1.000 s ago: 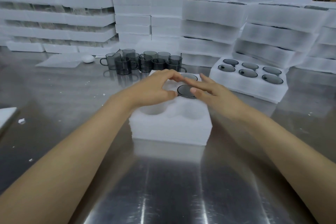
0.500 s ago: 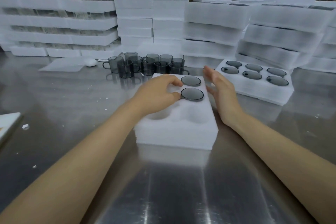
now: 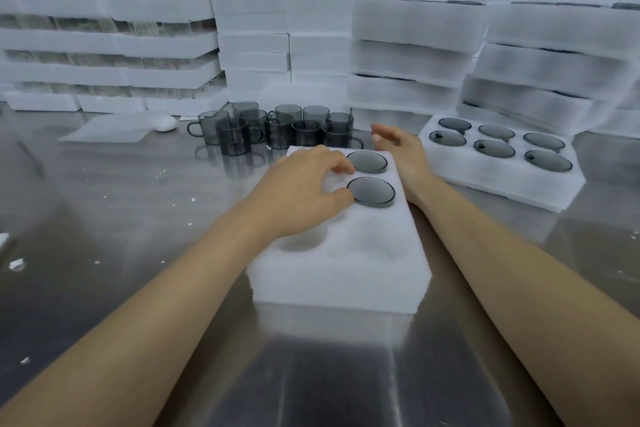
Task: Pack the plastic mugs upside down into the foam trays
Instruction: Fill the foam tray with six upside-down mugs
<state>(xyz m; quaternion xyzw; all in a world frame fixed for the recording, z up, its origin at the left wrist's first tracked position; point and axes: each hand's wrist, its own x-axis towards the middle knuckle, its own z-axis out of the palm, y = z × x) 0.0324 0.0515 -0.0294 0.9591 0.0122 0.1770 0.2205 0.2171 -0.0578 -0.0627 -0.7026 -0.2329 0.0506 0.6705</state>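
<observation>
Front tray carrying two inverted mugs; near pockets gaping. Left hand resting slack on foam, right hand hovering open; loose mugs waiting.

— Where is the left hand?
— Out in front, palm down, its forearm coming in from the lower left. Its fingers are bent with the tips pointing down and the thumb stretched to the right. What lies under the palm is hidden.
— And the right hand?
— Farther ahead, on edge, palm facing left, loosely curled around nothing. Both forearms are bare.
</observation>
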